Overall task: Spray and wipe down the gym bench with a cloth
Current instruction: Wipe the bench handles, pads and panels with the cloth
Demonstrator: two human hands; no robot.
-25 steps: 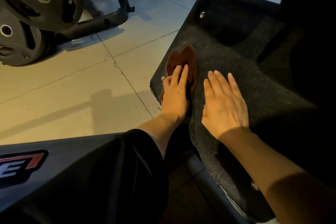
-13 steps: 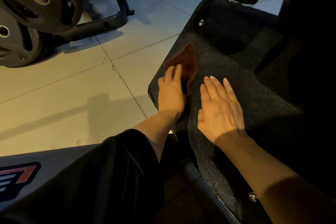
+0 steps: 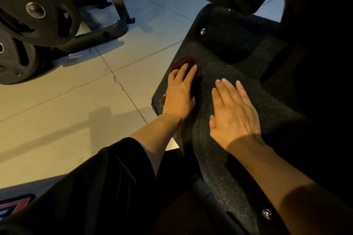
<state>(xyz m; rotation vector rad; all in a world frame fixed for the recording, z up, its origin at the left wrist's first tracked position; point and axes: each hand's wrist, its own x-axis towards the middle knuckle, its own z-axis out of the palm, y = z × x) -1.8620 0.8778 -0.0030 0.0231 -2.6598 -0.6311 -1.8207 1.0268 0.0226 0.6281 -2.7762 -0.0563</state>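
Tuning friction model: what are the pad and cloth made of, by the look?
Pad: black, matte, gritty speckled surface, likely grip-coated rubber or coarse carpet; metal rivets at corners. Cloth: reddish-brown, soft, bunched into folds, probably microfibre or cotton, mostly hidden under the left hand.

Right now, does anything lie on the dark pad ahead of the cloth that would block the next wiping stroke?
Nothing visible does. The left hand presses the cloth flat near the pad edge; the textured surface beyond is bare up to a metal stud. The right hand rests flat beside it, to the right.

bare pad (image 3: 238, 74) ahead, dark upright (image 3: 315, 44) right
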